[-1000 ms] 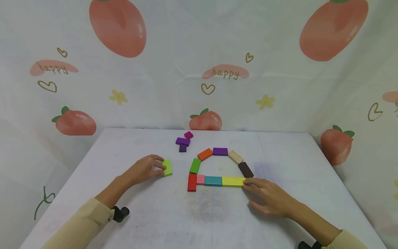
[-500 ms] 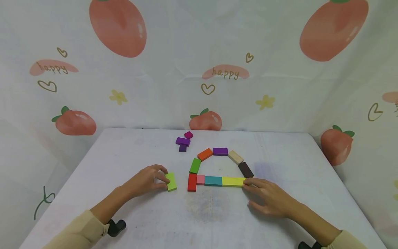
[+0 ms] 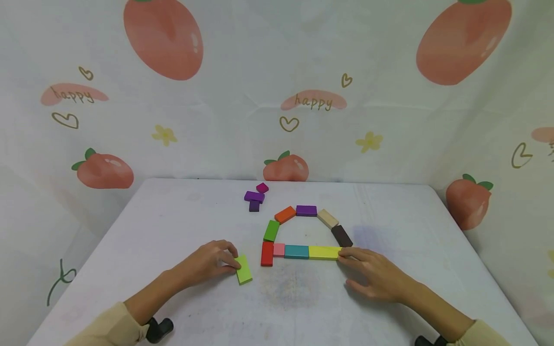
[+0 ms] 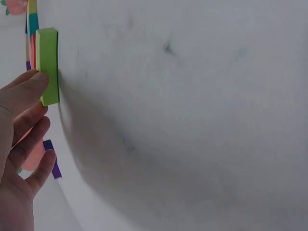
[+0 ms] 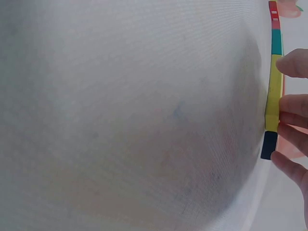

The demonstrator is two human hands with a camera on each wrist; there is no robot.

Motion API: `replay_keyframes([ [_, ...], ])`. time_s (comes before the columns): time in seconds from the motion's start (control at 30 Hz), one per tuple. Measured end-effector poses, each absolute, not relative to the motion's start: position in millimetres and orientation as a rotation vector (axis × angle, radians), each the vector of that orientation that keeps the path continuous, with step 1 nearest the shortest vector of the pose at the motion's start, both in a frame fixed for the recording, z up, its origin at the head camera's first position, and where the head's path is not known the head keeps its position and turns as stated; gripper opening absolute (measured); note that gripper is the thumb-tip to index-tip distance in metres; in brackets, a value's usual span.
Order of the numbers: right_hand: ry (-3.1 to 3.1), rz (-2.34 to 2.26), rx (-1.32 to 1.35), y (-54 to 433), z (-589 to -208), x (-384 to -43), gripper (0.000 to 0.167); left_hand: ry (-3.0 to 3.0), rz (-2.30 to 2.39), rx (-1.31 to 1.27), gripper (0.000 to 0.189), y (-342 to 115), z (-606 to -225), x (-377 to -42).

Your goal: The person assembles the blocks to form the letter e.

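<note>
My left hand (image 3: pixel 212 262) pinches the near-left edge of a lime green block (image 3: pixel 245 270), which lies tilted close to the table, left of a block outline. In the left wrist view the thumb (image 4: pixel 33 84) presses against this block (image 4: pixel 48 67). My right hand (image 3: pixel 372 274) has its fingers stretched out, fingertips at the right end of the yellow block (image 3: pixel 323 253). That block lines up with a teal block (image 3: pixel 296 252), a pink block (image 3: pixel 279 250) and an upright-set red block (image 3: pixel 267 253). The right wrist view shows the thumb beside the yellow block (image 5: pixel 273 86).
Above the row arches a green block (image 3: pixel 271 230), orange block (image 3: pixel 285 215), purple block (image 3: pixel 306 211), beige block (image 3: pixel 327 218) and dark brown block (image 3: pixel 342 236). Further back lie a purple block (image 3: pixel 254 196), a dark purple block (image 3: pixel 254 206) and a magenta block (image 3: pixel 262 188).
My left hand has brought the lime green block toward the near edge and slightly right, from beside the green block to lower left of the red one. My right hand stays in place.
</note>
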State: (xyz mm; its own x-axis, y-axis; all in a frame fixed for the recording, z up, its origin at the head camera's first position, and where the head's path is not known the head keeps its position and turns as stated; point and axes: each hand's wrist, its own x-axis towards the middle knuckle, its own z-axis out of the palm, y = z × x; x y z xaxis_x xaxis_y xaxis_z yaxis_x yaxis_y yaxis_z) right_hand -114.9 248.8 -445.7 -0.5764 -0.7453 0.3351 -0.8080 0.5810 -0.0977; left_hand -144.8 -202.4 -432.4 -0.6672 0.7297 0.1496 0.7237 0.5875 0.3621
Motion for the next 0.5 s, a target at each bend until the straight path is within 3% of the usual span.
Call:
replay_keyframes([
  [0.5, -2.543, 0.344, 1.281, 249.0, -446.0, -115.3, 0.046, 2.807, 0.592, 1.465, 0.020, -186.8, -439.7, -132.2],
])
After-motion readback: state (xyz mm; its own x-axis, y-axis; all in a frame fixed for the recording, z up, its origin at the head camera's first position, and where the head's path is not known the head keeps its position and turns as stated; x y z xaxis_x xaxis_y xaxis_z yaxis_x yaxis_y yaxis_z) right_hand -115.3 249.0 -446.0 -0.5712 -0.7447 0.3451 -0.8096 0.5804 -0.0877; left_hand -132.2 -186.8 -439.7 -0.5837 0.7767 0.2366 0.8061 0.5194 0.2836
